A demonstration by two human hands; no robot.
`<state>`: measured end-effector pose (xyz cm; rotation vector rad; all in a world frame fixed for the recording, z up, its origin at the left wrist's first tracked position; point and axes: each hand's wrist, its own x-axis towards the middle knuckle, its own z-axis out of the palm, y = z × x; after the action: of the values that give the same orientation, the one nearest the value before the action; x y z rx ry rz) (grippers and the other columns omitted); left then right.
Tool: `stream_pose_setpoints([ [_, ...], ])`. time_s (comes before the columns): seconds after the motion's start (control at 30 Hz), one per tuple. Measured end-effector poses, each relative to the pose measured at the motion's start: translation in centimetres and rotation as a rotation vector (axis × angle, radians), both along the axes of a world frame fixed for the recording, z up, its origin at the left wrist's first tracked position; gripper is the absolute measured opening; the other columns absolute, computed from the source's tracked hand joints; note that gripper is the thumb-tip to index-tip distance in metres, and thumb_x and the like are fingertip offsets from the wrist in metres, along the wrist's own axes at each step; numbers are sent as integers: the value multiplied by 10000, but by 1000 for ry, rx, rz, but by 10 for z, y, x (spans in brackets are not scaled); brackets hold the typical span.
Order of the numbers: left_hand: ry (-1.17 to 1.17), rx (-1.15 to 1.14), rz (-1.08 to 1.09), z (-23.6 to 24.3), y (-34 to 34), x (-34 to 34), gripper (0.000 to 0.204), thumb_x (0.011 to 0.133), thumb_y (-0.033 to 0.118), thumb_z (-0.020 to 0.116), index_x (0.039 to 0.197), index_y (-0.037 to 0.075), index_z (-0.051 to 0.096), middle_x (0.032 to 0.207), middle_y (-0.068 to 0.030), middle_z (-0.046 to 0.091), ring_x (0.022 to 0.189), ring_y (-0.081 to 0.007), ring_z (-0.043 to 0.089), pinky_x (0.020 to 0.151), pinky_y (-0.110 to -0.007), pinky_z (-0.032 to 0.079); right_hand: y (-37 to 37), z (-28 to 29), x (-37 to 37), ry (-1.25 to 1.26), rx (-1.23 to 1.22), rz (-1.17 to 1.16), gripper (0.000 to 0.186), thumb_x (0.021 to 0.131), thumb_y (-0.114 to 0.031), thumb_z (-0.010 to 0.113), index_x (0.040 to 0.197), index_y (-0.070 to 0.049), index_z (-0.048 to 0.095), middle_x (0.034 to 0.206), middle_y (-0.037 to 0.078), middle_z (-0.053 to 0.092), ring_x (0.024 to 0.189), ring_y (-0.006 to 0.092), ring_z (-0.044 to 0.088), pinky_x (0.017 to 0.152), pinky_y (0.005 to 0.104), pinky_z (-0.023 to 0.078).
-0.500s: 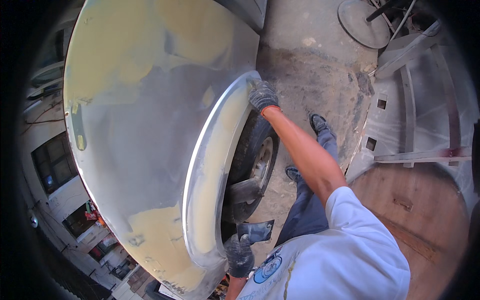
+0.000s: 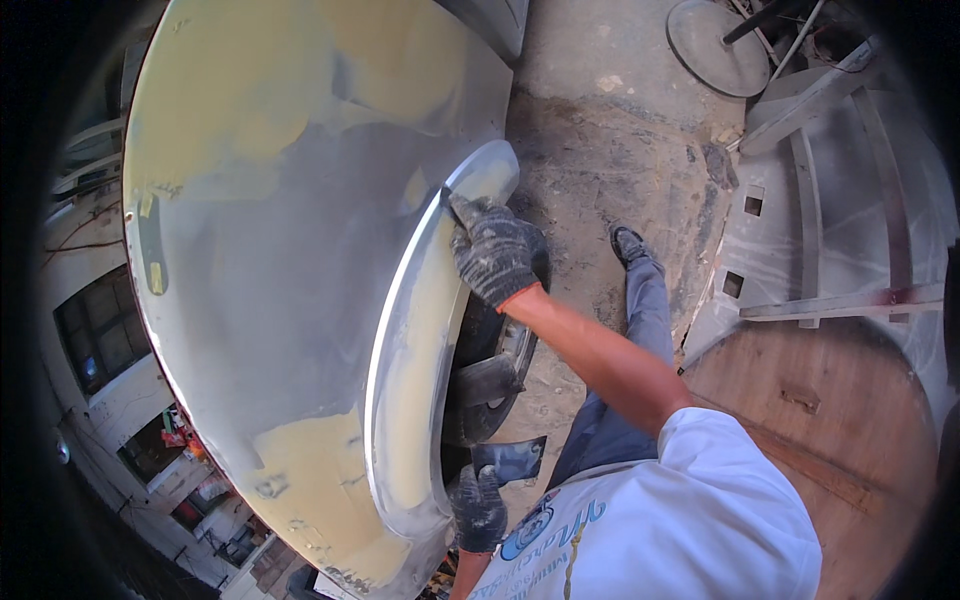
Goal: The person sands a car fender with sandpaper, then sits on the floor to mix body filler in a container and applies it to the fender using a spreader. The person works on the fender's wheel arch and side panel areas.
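Note:
My right hand [image 2: 493, 250], in a dirty grey glove with an orange cuff, rests on the curved wheel-arch flare [image 2: 403, 355], fingertips on its pale upper edge, fingers slightly bent, nothing visible in them. The flare sits on a car body panel [image 2: 270, 270] patched with grey and cream-yellow filler. Below, my left hand [image 2: 478, 510], in a darker glove, grips a dark flat sheet [image 2: 520, 459] beside the flare's lower end. Behind the flare, the tyre and wheel [image 2: 485, 390] are partly hidden.
A stained concrete floor [image 2: 610, 140] lies under my feet. At right lean a grey wooden frame [image 2: 810, 220] and a round wooden board [image 2: 790, 370]. A round metal stand base [image 2: 710, 50] is at the top right. A building wall with windows [image 2: 100, 330] shows at left.
My right hand has moved down and left from the flare's upper end onto its outer edge. My left hand still holds the dark sheet in about the same place.

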<state>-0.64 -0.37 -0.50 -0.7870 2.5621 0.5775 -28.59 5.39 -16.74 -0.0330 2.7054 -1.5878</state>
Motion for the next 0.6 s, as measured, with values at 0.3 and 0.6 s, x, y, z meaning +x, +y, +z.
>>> stream_pose_setpoints([
  [0.3, 43, -24, -91, 3, 0, 2, 277, 950, 245, 460, 934, -17, 546, 777, -247, 581, 730, -431, 544, 633, -468, 415, -9, 43, 51, 43, -180, 92, 544, 763, -126, 591, 1293, -57, 494, 1098, 201, 533, 1016, 367, 497, 891, 444, 425],
  [0.6, 72, -66, -169, 4, 1, 2, 241, 946, 202, 454, 919, -18, 548, 780, -237, 571, 711, -426, 528, 623, -475, 399, 8, 42, 79, 162, -248, 219, 481, 826, -168, 530, 1302, -114, 485, 1156, 177, 552, 1091, 309, 514, 961, 428, 406],
])
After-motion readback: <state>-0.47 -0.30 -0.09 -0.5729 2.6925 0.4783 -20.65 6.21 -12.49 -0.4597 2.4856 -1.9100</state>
